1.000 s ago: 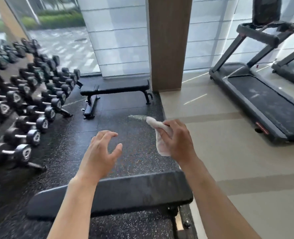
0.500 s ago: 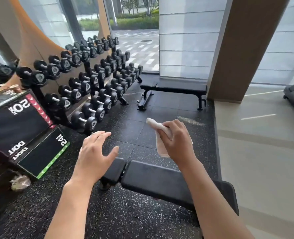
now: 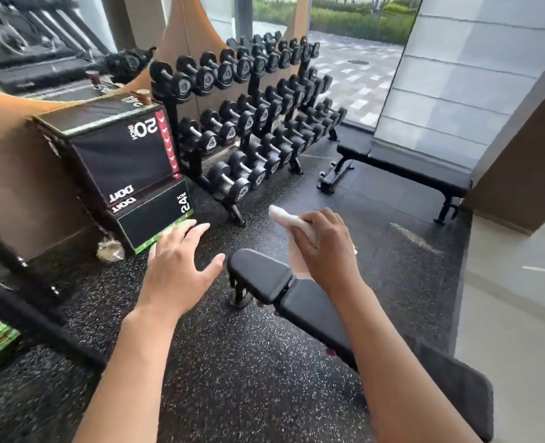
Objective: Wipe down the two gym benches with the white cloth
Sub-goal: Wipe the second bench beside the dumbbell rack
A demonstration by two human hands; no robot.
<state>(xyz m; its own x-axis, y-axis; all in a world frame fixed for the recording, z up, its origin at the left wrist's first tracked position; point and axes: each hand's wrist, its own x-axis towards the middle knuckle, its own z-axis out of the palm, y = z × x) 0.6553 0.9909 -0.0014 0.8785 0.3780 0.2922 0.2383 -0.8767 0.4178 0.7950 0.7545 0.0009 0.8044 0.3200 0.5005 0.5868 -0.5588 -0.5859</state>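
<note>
Wiping looks not yet begun: your right hand (image 3: 324,247) grips the white cloth (image 3: 292,220) above the near bench (image 3: 300,298), not touching its surface. Your left hand (image 3: 177,260) hovers open. The far bench (image 3: 405,169) waits too.

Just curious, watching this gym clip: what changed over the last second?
The view swung left: the dumbbell rack and stacked boxes came into sight, the treadmills left it. The near bench now runs diagonally under the right hand. Unchanged: the right hand grips the cloth above it, not yet wiping; the left hand hovers open; the far bench stays put.
</note>
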